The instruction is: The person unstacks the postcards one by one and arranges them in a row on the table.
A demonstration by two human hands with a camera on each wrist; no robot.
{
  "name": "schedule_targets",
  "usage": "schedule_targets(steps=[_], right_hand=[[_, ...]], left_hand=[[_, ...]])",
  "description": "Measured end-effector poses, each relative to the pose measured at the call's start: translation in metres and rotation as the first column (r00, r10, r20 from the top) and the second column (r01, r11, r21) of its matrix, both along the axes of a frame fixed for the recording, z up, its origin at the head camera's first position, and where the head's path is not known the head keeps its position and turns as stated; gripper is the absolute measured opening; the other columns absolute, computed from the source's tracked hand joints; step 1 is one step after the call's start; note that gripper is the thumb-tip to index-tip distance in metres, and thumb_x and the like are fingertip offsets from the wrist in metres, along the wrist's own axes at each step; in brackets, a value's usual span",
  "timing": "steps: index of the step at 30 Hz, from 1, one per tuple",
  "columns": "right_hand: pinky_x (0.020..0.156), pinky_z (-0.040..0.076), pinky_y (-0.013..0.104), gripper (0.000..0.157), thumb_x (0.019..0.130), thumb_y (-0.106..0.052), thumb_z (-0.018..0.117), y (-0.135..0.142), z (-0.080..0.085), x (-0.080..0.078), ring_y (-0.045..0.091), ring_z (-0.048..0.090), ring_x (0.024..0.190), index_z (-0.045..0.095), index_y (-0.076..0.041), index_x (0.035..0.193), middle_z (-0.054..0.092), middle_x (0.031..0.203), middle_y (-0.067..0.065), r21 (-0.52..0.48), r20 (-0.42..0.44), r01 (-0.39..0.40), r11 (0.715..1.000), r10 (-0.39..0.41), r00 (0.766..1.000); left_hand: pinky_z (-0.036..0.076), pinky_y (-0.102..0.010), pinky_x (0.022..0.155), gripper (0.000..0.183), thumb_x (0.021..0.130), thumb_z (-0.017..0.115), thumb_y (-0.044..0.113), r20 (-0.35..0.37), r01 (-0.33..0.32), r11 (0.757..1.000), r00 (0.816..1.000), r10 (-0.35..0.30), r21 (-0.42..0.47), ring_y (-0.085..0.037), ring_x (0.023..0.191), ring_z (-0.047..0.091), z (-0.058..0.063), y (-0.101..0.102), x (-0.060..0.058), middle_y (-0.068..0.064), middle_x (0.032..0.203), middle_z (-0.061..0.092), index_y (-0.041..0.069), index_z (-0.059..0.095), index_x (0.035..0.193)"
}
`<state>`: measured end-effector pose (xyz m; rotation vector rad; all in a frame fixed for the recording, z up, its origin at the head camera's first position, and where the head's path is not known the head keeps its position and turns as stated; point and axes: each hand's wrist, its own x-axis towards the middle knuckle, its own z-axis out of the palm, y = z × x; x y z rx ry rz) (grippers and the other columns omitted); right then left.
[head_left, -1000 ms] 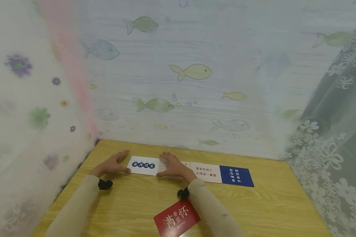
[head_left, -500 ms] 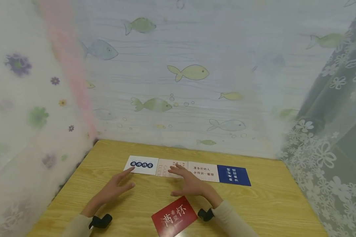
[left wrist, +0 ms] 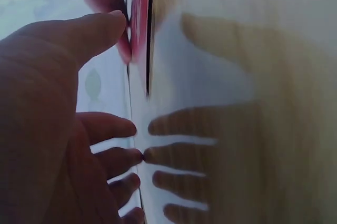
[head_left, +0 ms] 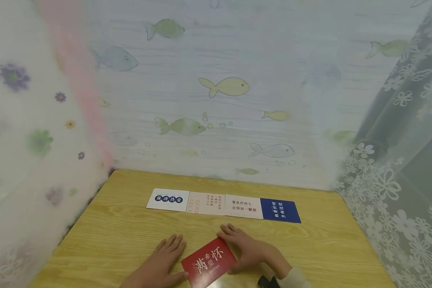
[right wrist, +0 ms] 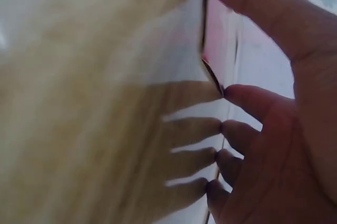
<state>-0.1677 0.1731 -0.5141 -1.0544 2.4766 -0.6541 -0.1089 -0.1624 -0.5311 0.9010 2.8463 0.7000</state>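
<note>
A red card [head_left: 209,262] with white Chinese characters lies at an angle near the table's front. My right hand [head_left: 250,250] is at its right side. The index fingertip touches the card's upper corner and the thumb lies by its right corner, fingers mostly straight. To the left, my left hand [head_left: 162,260] rests with fingers extended on the table, its thumb tip by the card's left corner. Further back, a row holds a white card [head_left: 167,206], a pink card [head_left: 206,204], a pale card [head_left: 244,212] and a blue card [head_left: 281,211], set edge to edge.
The wood-grain table [head_left: 331,248] meets a fish-print curtain [head_left: 223,48] at its back edge. A flower-print curtain [head_left: 18,160] hangs on the left, and a lace curtain [head_left: 392,192] on the right.
Both hands have come back from the row of cards toward the front and down to either side of the red card. The row stays in place, now fully uncovered.
</note>
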Motion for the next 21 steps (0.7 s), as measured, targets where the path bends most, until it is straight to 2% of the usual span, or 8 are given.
schedule_targets(steps=[3, 8, 16, 19, 21], right_hand=[[0.122, 0.027, 0.059, 0.099, 0.077, -0.039, 0.086, 0.0, 0.0, 0.005, 0.039, 0.018, 0.155, 0.036, -0.017, 0.159, 0.022, 0.169, 0.009, 0.021, -0.043, 0.008, 1.0, -0.007, 0.999], [0.122, 0.028, 0.058, 0.094, 0.08, -0.043, 0.083, 0.001, 0.001, 0.015, 0.038, 0.022, 0.155, 0.038, -0.02, 0.159, 0.026, 0.168, 0.007, 0.033, -0.074, 0.066, 0.997, -0.063, 0.995], [0.122, 0.03, 0.053, 0.088, 0.079, -0.051, 0.08, 0.002, 0.001, 0.039, 0.033, 0.029, 0.153, 0.046, -0.017, 0.152, 0.037, 0.163, 0.004, 0.096, -0.188, 0.184, 0.978, -0.164, 0.968], [0.121, 0.032, 0.054, 0.081, 0.076, -0.053, 0.082, 0.003, 0.001, 0.046, 0.033, 0.033, 0.151, 0.052, -0.02, 0.144, 0.042, 0.16, 0.004, 0.102, -0.204, 0.2, 0.975, -0.176, 0.963], [0.12, 0.033, 0.055, 0.074, 0.075, -0.055, 0.082, 0.005, 0.001, 0.05, 0.034, 0.034, 0.15, 0.055, -0.025, 0.137, 0.044, 0.159, 0.003, 0.094, -0.182, 0.206, 0.974, -0.187, 0.965]], left_hand=[[0.035, -0.064, 0.114, 0.096, 0.089, 0.056, 0.073, -0.044, 0.004, 0.993, 0.999, -0.009, -0.122, -0.044, 0.146, 0.038, -0.002, 0.006, 0.006, -0.022, 0.158, 0.042, -0.004, 0.049, 0.147], [0.033, -0.06, 0.117, 0.103, 0.085, 0.051, 0.082, -0.083, -0.034, 0.972, 0.996, 0.015, -0.231, -0.041, 0.146, 0.039, -0.004, 0.013, 0.014, -0.018, 0.157, 0.045, -0.001, 0.053, 0.145], [0.034, -0.057, 0.118, 0.105, 0.083, 0.041, 0.089, -0.133, -0.023, 0.959, 0.991, -0.016, -0.284, -0.036, 0.144, 0.043, 0.002, 0.022, 0.018, -0.014, 0.153, 0.05, 0.003, 0.06, 0.14], [0.035, -0.056, 0.117, 0.1, 0.084, 0.043, 0.087, -0.177, -0.02, 0.951, 0.984, -0.037, -0.31, -0.036, 0.143, 0.045, 0.004, 0.022, 0.018, -0.013, 0.152, 0.052, 0.004, 0.063, 0.137], [0.035, -0.056, 0.117, 0.095, 0.085, 0.045, 0.085, -0.203, -0.026, 0.948, 0.978, -0.042, -0.317, -0.036, 0.142, 0.046, 0.004, 0.022, 0.018, -0.013, 0.152, 0.052, 0.006, 0.066, 0.133]])
